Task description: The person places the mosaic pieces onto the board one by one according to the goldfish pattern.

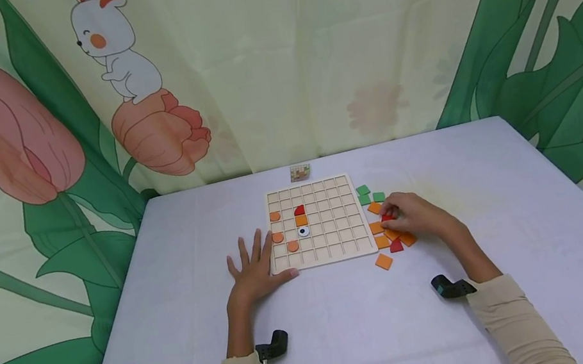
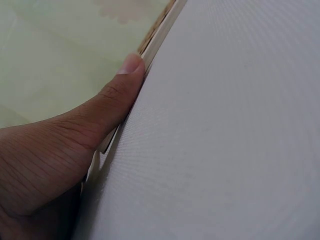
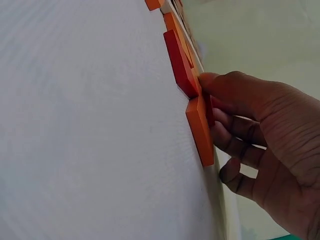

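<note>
A pale wooden grid board (image 1: pixel 333 220) lies on the table. My left hand (image 1: pixel 254 274) rests at its lower left corner with spread fingers, the thumb along the front edge; in the left wrist view the thumb (image 2: pixel 107 107) presses that edge. To the right of the board, my right hand (image 1: pixel 417 213) pinches a red tile (image 1: pixel 387 218) among loose tiles. From the right wrist, this red tile (image 3: pixel 209 111) shows between thumb and fingers, partly hidden behind an orange tile (image 3: pixel 200 131). On the board sit a rounded red tile (image 1: pixel 299 210), an orange square (image 1: pixel 301 220) and an eye tile (image 1: pixel 303 231).
Three orange round pieces, one of them low on the grid (image 1: pixel 293 246), sit at the board's left. Several green tiles (image 1: pixel 363 190) and orange tiles (image 1: pixel 383 261) lie along its right side, with another red tile (image 1: pixel 396 246). A small picture card (image 1: pixel 299 173) lies behind the board.
</note>
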The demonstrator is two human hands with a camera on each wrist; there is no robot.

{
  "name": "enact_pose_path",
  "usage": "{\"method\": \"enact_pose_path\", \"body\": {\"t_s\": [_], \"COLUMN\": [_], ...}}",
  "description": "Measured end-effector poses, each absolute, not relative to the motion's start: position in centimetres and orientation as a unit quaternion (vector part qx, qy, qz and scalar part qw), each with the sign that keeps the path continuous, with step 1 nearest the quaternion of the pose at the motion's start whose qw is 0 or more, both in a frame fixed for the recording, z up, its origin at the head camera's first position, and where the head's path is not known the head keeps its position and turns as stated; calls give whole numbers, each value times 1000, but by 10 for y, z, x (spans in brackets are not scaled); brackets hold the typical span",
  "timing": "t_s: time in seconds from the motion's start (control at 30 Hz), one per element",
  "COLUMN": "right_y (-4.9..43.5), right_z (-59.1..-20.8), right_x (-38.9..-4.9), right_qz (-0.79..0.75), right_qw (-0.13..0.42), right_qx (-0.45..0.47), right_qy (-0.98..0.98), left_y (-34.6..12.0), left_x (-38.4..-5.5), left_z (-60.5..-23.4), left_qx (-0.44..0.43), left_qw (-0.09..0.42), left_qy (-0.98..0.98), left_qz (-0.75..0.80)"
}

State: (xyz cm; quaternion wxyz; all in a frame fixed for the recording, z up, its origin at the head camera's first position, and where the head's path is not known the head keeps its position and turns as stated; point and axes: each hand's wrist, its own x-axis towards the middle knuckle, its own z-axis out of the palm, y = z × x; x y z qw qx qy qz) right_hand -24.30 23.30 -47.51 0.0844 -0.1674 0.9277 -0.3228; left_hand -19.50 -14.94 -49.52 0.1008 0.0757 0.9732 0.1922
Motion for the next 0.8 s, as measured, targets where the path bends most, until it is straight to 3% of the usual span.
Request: {"method": "enact_pose_path", "body": {"t_s": [0.8], "right_y": [244], "right_z": [-473], "right_x": [-248], "right_qz": [-319], "right_qw": [114], "right_qx": [-138], "right_qy": [931], "left_y": [-150], "left_x": [-196], "left_z": [-498], "left_qx": [76], "left_qw": [104], "left_qy": [973], "left_qz": [191]}}
